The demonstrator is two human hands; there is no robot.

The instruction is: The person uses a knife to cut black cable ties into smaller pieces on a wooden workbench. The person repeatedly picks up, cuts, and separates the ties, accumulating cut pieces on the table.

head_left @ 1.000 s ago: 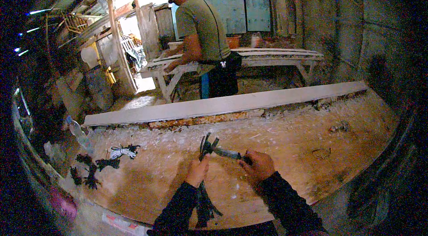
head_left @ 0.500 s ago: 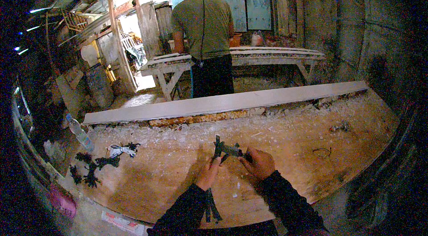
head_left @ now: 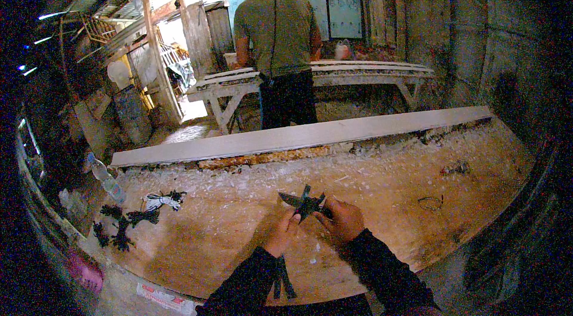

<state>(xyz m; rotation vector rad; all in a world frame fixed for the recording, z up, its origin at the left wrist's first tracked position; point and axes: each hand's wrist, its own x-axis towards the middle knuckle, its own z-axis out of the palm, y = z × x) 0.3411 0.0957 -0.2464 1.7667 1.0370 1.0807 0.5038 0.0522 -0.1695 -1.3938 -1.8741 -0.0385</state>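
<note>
Above the wooden board, my left hand (head_left: 283,234) is closed, pinching dark green strips (head_left: 306,192) between thumb and fingers. The strips stand up and cross one another. Long loose strip ends (head_left: 283,277) hang below this hand toward the near edge. Close beside it, my right hand (head_left: 341,220) is closed around what looks like the handle of a small dark knife (head_left: 289,198). Its pointed blade reaches left across the strips, the tip out past them. The fingers hide the handle.
A pale plank (head_left: 298,135) lies along the far edge of the board (head_left: 388,244). Dark knotted bundles (head_left: 122,232), a white cord hank (head_left: 161,201) and a clear bottle (head_left: 107,182) lie left. Right is a thin loop (head_left: 431,202). A person (head_left: 276,35) stands at another bench.
The knife has turned, its pointed tip now showing left of the upright strip. Both hands stay close together. The person at the far bench has shifted slightly to the right.
</note>
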